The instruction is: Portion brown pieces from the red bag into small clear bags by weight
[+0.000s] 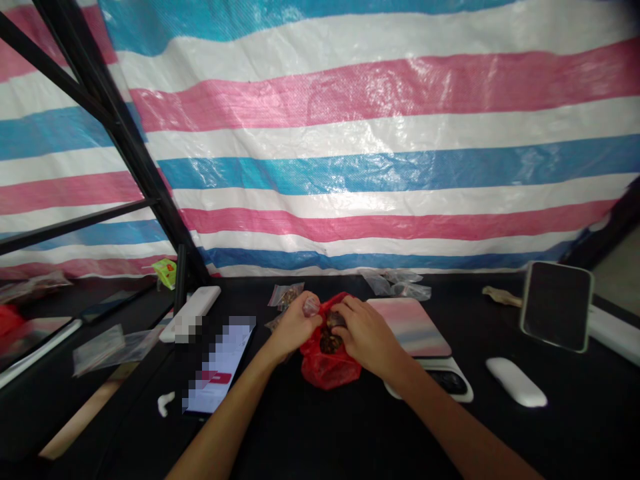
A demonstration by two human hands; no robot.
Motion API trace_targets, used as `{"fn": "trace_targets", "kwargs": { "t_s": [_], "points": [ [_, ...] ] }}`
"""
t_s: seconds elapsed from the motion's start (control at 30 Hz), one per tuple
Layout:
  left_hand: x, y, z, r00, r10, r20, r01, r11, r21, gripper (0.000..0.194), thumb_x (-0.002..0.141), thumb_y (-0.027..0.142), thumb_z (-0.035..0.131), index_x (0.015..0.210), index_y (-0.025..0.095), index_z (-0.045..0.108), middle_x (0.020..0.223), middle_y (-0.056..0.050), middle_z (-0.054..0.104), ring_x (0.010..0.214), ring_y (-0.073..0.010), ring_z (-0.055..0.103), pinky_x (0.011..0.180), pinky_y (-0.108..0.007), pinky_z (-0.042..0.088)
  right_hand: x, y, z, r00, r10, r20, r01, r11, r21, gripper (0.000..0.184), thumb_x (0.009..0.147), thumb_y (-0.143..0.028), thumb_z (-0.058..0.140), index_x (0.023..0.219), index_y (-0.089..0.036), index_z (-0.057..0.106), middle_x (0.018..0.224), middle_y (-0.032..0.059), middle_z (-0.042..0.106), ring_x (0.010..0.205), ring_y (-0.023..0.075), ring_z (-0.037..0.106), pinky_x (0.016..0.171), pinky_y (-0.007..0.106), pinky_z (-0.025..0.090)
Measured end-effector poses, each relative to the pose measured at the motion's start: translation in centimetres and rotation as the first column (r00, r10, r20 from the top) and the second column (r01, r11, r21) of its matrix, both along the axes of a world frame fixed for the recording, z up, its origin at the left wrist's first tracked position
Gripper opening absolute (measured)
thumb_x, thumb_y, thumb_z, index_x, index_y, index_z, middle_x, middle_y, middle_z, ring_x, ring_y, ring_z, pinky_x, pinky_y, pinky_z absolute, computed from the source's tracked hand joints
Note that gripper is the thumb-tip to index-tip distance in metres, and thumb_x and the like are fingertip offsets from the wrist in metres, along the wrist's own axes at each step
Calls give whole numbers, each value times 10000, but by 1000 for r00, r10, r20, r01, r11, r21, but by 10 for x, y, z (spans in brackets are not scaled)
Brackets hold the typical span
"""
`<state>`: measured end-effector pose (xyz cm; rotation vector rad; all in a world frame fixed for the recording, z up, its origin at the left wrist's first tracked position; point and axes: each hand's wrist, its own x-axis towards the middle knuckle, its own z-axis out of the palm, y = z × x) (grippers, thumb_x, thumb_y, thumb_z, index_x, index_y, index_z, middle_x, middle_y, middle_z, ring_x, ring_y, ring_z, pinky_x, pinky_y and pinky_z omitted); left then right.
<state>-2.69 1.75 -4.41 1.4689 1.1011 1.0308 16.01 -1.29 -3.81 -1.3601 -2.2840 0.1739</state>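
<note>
Tabletop (280, 447) in black carries an open, crumpled red bag (331, 373), which we find near the middle, between the two hands. Our left hand (293, 328) has its fingers clenched on the bag's left edge, with a bit of clear plastic (311, 307) showing at the fingertips; we cannot make out what it wraps. Our right hand (370, 335) reaches in from the other side, its fingers curled at the mouth over a dark lump (337, 320). The fingertips are partly hidden, so we cannot tell whether they grip it. Below it we see small brownish pieces (330, 342), too blurred to name.

Behind the left hand lie small clear packets (287, 295), partly covered by it. To the right, we see a pastel pad (407, 327) over a pale case (463, 383), which the pad and our right forearm partly hide. Farther right are a white mouse (516, 382) and an upright dark panel (556, 307). On the left, pixelation masks much of the phone (217, 373) and part of a white bar (197, 308); an earbud (165, 403) lies near the phone.
</note>
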Motion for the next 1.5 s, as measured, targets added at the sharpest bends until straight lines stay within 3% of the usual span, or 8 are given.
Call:
{"fn": "trace_targets", "kwargs": {
  "t_s": [0.27, 0.37, 0.47, 0.57, 0.73, 0.87, 1.2, 1.5],
  "points": [
    [-1, 3, -1, 997, -13, 73, 16, 999, -44, 233, 745, 208, 711, 942, 188, 588, 805, 35, 592, 745, -128, 569, 728, -243, 450, -3, -1, 0, 996, -75, -50, 75, 997, -3, 146, 926, -181, 639, 1071, -174, 655, 1096, 113, 673, 1033, 266, 631, 918, 388, 483],
    [-2, 6, -8, 999, -9, 38, 7, 999, 52, 237, 841, 334, 700, 995, 190, 593, 873, 6, 617, 800, -151, 597, 781, -275, 477, -4, -1, 0, 986, -68, -153, 63, 997, -35, 191, 894, -124, 626, 1073, -191, 635, 1098, 95, 663, 1017, 246, 634, 899, 364, 484],
    [-4, 10, -12, 992, 108, -61, -88, 960, 264, 280, 926, 419, 636, 1088, 200, 571, 984, -35, 637, 902, -185, 619, 866, -322, 487, -4, 1, -2, 958, -74, -278, 56, 996, -72, 190, 881, -112, 614, 1042, -213, 611, 1053, 64, 659, 959, 223, 638, 851, 348, 489],
    [-9, 10, -9, 960, 230, -158, -144, 895, 423, 321, 962, 432, 606, 1188, 214, 536, 1087, -66, 652, 1008, -214, 634, 938, -356, 473, -4, 5, -4, 911, -79, -404, 43, 994, -96, 165, 882, -125, 603, 1015, -222, 587, 985, 42, 660, 912, 213, 639, 829, 350, 500],
    [-16, 8, 0, 951, 194, -241, -70, 893, 444, 305, 965, 446, 624, 1163, 228, 544, 992, -35, 681, 912, -210, 656, 860, -341, 488, -2, 9, 3, 760, 15, -650, -59, 997, -46, 225, 883, -128, 597, 1082, -226, 560, 1038, 40, 679, 976, 207, 667, 927, 379, 523],
    [-15, 4, 2, 933, 175, -315, 24, 841, 540, 432, 947, 382, 664, 1328, 234, 523, 1262, -98, 642, 1169, -257, 610, 1033, -410, 456, -1, 7, 11, 670, 114, -733, -133, 991, 33, 240, 928, -169, 594, 1153, -239, 548, 1112, 41, 682, 1044, 200, 670, 981, 380, 519],
    [-9, -2, -3, 887, 113, -448, 193, 790, 582, 332, 950, 194, 587, 1279, 202, 544, 1210, -100, 628, 1120, -252, 569, 1002, -433, 459, -3, 2, 11, 836, 183, -517, -125, 981, 145, 233, 955, -218, 648, 1184, -257, 647, 1124, 60, 608, 1070, 224, 618, 965, 383, 518],
    [-6, -2, -1, 855, 164, -491, 163, 814, 557, 263, 935, 280, 672, 1184, 219, 616, 1175, -70, 683, 1074, -254, 613, 965, -429, 442, -1, -2, 10, 891, 297, -344, -264, 954, 140, 558, 987, -65, 448, 1485, -307, 515, 1366, 99, 529, 1278, 228, 545, 1096, 427, 486]
  ]
}}
